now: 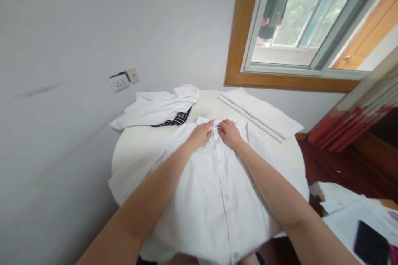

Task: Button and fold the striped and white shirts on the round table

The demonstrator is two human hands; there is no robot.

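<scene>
A white button-up shirt (pixel 199 198) lies front side up across a round table, its collar toward the wall and its hem hanging over the near edge. Buttons run down its middle placket. At the collar, my left hand (pixel 202 132) rests on the left side of the neck opening, fingers bent and pressed to the cloth. Just across from it, my right hand (pixel 229 132) pinches the collar edge near the top button. Both hands almost meet there, and the fingertips partly cover the button area.
On the cream round table (pixel 208 101), a crumpled white garment (pixel 158 105) lies at back left over a black striped cloth (pixel 175 120). Folded white cloth (pixel 258 112) lies at back right. Papers (pixel 351 219) and a dark phone (pixel 371 242) are at lower right. A wall socket (pixel 120 83) is at left.
</scene>
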